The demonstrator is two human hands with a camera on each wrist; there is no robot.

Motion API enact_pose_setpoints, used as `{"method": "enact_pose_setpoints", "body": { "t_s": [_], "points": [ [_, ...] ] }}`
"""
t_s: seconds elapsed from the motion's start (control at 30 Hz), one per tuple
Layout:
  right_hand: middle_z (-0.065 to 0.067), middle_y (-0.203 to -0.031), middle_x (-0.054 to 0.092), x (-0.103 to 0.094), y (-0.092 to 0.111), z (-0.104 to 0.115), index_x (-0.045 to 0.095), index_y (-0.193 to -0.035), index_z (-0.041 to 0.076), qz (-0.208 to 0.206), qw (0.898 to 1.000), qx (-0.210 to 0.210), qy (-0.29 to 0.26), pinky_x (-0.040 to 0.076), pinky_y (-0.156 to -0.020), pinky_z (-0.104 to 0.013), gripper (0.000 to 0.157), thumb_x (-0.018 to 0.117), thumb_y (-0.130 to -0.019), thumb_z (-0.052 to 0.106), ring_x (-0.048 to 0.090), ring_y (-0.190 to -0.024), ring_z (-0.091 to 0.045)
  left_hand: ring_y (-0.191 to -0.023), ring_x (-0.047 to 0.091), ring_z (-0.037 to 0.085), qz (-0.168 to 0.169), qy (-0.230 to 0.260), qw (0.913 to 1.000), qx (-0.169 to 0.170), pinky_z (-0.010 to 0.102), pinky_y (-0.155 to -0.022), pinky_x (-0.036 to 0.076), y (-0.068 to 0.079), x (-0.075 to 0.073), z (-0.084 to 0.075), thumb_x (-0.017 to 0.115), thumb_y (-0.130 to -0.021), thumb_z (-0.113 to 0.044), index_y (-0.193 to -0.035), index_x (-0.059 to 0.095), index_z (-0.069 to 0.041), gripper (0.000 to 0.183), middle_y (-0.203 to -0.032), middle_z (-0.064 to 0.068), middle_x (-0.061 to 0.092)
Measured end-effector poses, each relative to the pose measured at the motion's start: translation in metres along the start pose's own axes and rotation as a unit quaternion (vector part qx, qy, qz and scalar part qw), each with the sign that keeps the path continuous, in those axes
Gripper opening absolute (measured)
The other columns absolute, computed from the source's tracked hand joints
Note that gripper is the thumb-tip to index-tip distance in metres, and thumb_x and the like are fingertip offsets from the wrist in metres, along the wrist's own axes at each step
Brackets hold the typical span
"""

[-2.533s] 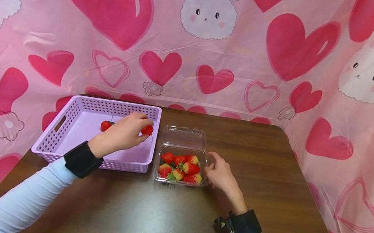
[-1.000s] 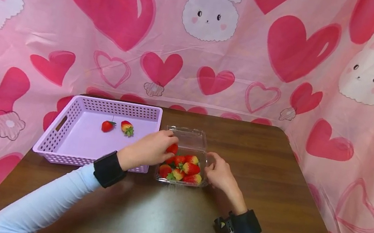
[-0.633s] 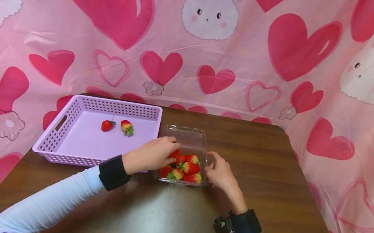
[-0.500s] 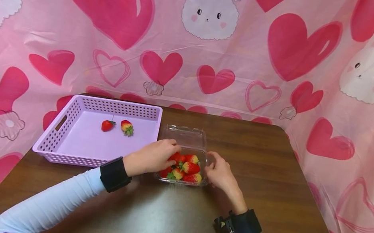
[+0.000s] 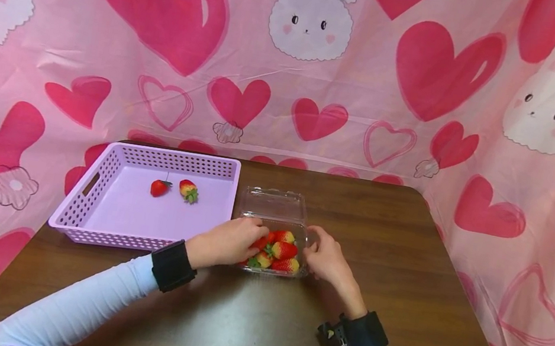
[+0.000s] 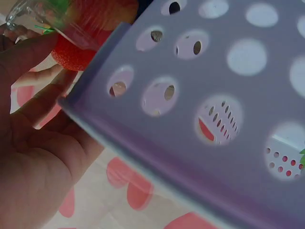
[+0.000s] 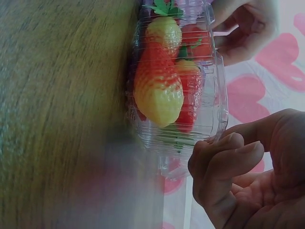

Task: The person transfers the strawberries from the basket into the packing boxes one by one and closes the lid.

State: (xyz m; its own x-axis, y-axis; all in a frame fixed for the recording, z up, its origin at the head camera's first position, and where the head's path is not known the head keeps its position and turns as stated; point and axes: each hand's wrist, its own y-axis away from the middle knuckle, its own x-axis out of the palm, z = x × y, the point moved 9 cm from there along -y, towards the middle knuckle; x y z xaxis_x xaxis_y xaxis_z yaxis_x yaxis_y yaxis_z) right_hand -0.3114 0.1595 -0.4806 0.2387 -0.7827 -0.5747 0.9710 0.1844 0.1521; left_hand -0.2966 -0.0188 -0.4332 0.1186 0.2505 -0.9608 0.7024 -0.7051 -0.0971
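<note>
A clear plastic clamshell box [image 5: 307,237] stands on the table with its lid folded back and several strawberries [image 5: 285,251] inside. My left hand [image 5: 229,242] reaches over the box's left side and pinches a red strawberry [image 6: 71,56] low among the others. Its fingertips are partly hidden behind the fruit in the head view. My right hand [image 5: 326,258] grips the right wall of the box; in the right wrist view its thumb and curled fingers [image 7: 224,157] meet at the rim.
Left of the box is a lilac perforated basket [image 5: 138,243], holding one red strawberry [image 5: 159,188] and one red-and-yellow strawberry [image 5: 188,190]. The brown wooden table [image 5: 388,225] extends to the right. A pink curtain [image 5: 367,79] hangs behind and at the sides.
My left hand has carried a strawberry from the basket rightward to the box and lowered it in at the left side. My right hand stays at the box's right wall.
</note>
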Motion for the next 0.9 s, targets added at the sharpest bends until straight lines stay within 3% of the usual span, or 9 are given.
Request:
{"method": "enact_pose_setpoints", "body": {
  "t_s": [0.53,0.9],
  "points": [
    [-0.009,-0.066,0.06,-0.0006,0.0011,0.0015,0.05,-0.148,0.005,-0.001,1.0,-0.002,0.008,0.051,-0.048,-0.035,0.053,0.065,-0.098,0.003,0.054,-0.047,-0.024,-0.086,0.068,0.022,0.0,0.007,0.9999,0.013,0.038,-0.085,0.06,0.0017,-0.0005,-0.0006,0.085,-0.09,-0.017,-0.114,0.074,-0.002,0.031,-0.098,0.01,0.068],
    [-0.011,-0.068,0.061,-0.0002,0.0005,0.0003,0.05,-0.148,0.005,0.001,1.0,0.003,0.001,0.051,-0.049,-0.035,0.053,0.065,-0.098,0.003,0.055,-0.049,-0.025,-0.094,0.069,0.026,-0.003,0.0,1.0,0.008,0.041,-0.09,0.059,0.007,-0.0067,0.0047,0.085,-0.089,-0.013,-0.122,0.073,0.0,0.038,-0.109,0.013,0.07]
  ]
}}
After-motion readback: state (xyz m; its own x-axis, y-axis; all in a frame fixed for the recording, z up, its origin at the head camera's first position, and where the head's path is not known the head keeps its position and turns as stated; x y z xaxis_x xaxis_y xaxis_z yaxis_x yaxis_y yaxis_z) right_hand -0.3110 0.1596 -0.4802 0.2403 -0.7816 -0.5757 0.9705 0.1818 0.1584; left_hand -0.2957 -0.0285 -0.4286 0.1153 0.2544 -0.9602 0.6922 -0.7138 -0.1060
